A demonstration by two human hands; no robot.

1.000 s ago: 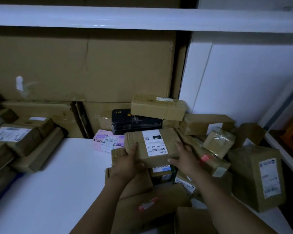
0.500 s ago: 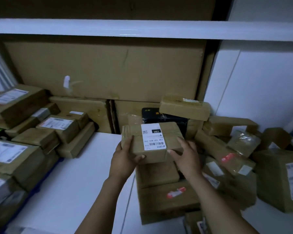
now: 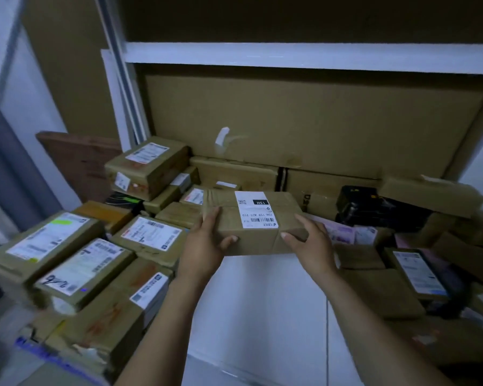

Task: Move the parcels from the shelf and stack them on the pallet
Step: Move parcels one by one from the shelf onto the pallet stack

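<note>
We are looking into a parcel storeroom: labelled parcels [image 3: 148, 235] are lying heaped on a white shelf [image 3: 262, 302] against flattened cartons [image 3: 318, 121].

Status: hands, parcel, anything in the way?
Both gripping: left hand and right hand on the ends of the labelled parcel. It's held over the white shelf. Left side crowded by stacked parcels; gap unclear.

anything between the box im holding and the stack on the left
Nothing visible. The left hand and right hand grip the parcel above the white shelf; the stacked parcels lie just left, nothing between.
</note>
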